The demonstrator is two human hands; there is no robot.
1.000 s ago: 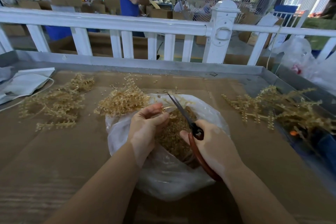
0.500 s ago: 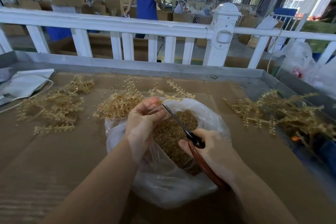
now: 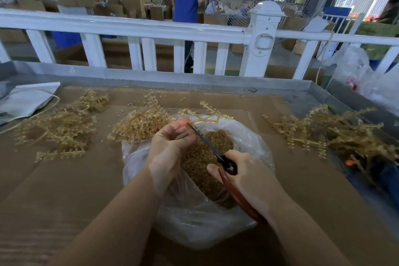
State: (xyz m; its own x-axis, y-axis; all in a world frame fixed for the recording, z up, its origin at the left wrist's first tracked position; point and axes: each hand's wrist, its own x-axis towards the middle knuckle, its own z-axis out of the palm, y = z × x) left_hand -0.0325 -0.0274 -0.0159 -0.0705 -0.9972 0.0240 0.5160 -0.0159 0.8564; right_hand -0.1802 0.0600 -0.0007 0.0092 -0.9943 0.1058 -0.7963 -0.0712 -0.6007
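- Head view, the hands: the left hand (image 3: 170, 147) pinched the stem of a thin amber translucent plastic branch studded with small beads (image 3: 208, 117) between thumb and curled fingers, holding it above the far rim of the bag; the right hand (image 3: 248, 177) was curled round the reddish-brown handles of a pair of dark-bladed scissors (image 3: 207, 143), whose tips lay right at the left fingertips.
- Head view, the catch: a crumpled clear plastic bag (image 3: 194, 229) sat open on the brown cardboard-lined desk (image 3: 64, 190) beneath both hands; a heap of loose amber beads (image 3: 205, 157) lay inside it.
- Nearest risk: the blade tips sat so close to the left thumb and forefinger that a hurried snip would likely nick skin.
- Second risk: the branch reached out past the bag's far rim; beads cut from its outer end would probably drop onto the desk, not into the bag.
- Third risk: the blades worked just above thin film; a low stroke could slit the bag and spill the beads.
- Head view, surroundings: a tangled pile of amber branches (image 3: 138, 125) touched the bag's left rim; it could snag the held branch.
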